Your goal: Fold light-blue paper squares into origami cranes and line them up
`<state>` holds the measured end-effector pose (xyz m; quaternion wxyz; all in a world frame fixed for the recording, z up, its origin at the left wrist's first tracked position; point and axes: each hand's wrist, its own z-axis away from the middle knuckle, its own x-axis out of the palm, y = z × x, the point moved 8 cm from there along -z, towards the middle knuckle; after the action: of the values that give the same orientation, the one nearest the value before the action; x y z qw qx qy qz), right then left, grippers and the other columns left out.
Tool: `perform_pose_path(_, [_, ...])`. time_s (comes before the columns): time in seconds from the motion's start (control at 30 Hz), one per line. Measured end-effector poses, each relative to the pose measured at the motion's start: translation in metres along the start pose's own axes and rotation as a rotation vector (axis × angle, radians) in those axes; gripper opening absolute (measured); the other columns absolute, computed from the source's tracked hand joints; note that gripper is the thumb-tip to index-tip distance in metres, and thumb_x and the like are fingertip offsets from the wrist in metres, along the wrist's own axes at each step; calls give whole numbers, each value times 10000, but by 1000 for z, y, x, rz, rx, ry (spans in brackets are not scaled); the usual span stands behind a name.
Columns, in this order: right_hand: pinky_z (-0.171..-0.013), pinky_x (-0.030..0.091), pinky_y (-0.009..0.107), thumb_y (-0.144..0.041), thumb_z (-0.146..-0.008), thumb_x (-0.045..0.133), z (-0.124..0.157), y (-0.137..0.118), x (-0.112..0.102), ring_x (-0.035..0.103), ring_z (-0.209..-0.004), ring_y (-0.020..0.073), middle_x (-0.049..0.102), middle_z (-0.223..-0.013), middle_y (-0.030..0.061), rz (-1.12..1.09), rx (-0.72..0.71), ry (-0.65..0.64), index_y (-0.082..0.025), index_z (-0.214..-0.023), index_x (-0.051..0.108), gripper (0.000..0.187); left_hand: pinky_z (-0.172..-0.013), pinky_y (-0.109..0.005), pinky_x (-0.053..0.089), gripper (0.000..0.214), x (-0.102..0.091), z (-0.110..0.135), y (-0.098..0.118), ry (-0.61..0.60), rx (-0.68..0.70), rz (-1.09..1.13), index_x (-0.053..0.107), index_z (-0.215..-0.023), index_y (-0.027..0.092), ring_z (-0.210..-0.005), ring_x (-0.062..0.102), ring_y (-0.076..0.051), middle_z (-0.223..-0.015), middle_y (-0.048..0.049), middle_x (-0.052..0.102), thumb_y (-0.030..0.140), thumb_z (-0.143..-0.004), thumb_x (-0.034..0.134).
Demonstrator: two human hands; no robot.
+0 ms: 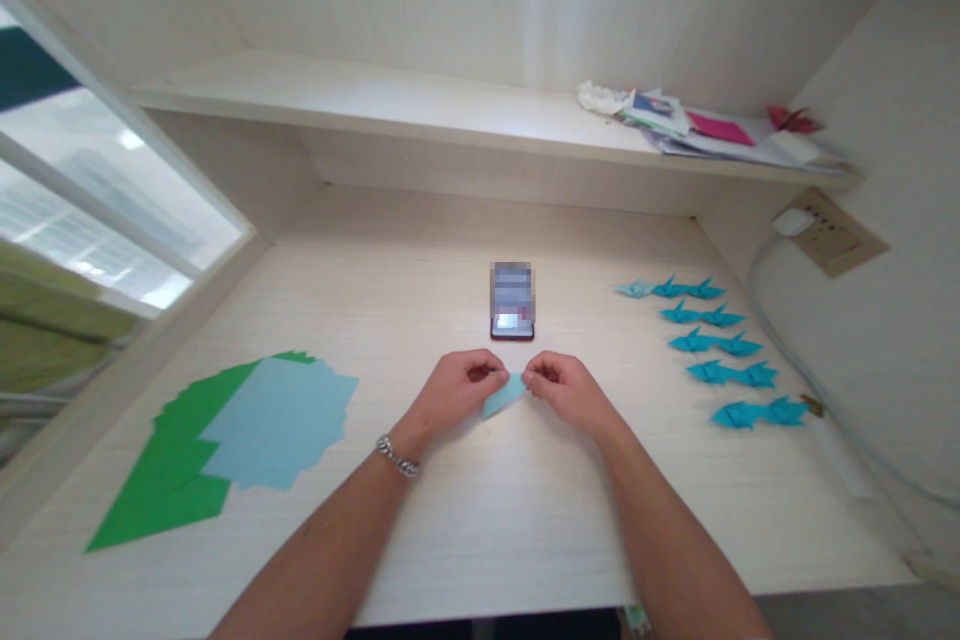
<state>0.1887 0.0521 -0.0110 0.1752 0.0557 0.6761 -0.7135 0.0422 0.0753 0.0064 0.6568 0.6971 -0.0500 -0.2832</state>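
Note:
A small folded piece of light blue paper [502, 397] is held low over the desk in the middle. My left hand [465, 385] pinches its upper left part between thumb and fingers; a metal chain bracelet [397, 457] circles that wrist. At the upper right corner of the same paper, my right hand [559, 385] is also closed in a pinch. Just beyond both hands lies a phone [513, 302] with its screen lit. Part of the paper's edge is hidden by my fingers.
Fanned light blue sheets [281, 425] overlap green sheets [161, 480] on the left. To the right stand rows of folded blue paper figures [724, 373]. A cable [780, 340] runs from the wall socket [840, 235]. Papers [660, 115] lie on the shelf [450, 110] above.

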Motion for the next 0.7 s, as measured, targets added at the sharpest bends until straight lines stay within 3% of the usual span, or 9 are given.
perform_pose_path(0.13, [-545, 363, 228, -293, -777, 594, 0, 4, -4, 483, -576, 110, 559, -617, -16, -33, 24, -52, -158, -741, 626, 144, -579, -230, 427, 171, 7, 1, -5, -99, -44, -23, 699, -747, 140, -618, 565, -136, -665, -21, 658, 250, -757, 569])
perform_pose_path(0.4, [-537, 396, 230, -317, -752, 636, 0, 12, -11, 517, -537, 108, 582, -579, -4, -204, 114, -66, -135, -720, 642, 185, -637, -250, 481, 252, 17, 3, -11, -231, -111, 211, 722, -859, 131, -631, 611, -136, -692, -38, 693, 118, -723, 510])
perform_pose_path(0.53, [-527, 419, 232, -343, -728, 664, 1, 16, -16, 531, -520, 107, 612, -586, 14, -213, 169, -13, -122, -721, 663, 221, -676, -270, 500, 271, 8, 0, -10, -133, -107, 210, 703, -950, 126, -662, 626, -141, -749, -54, 707, 130, -748, 523])
perform_pose_path(0.7, [-523, 458, 248, -377, -690, 705, 1, 20, -17, 560, -501, 117, 659, -610, 48, -238, 219, 65, -112, -735, 690, 270, -741, -311, 512, 376, 7, 2, 1, -22, 32, 50, 664, -1087, 170, -792, 634, -174, -987, -91, 692, 311, -739, 667])
